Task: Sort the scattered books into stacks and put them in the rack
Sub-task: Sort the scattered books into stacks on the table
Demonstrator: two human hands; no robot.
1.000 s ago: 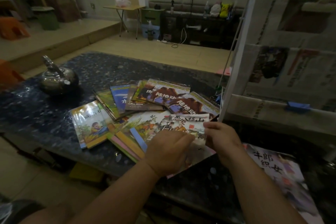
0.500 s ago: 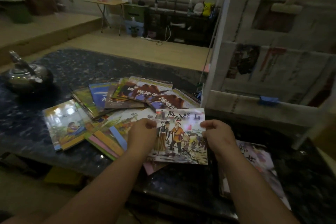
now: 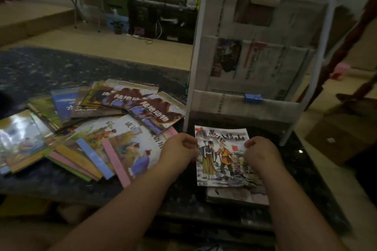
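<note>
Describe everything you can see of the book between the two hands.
The book is a thin paperback picture book, cover up, with black Chinese characters across the top and painted robed figures, one in orange, below. The left hand pinches its left edge and the right hand its right edge. It sits roughly flat over another book on the dark speckled table, just before the white rack; whether it already rests on that book I cannot tell.

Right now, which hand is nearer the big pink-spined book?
Left. The left hand sits over the pink-spined book's right edge; the right hand is further right, across the picture book both hands hold.
</note>
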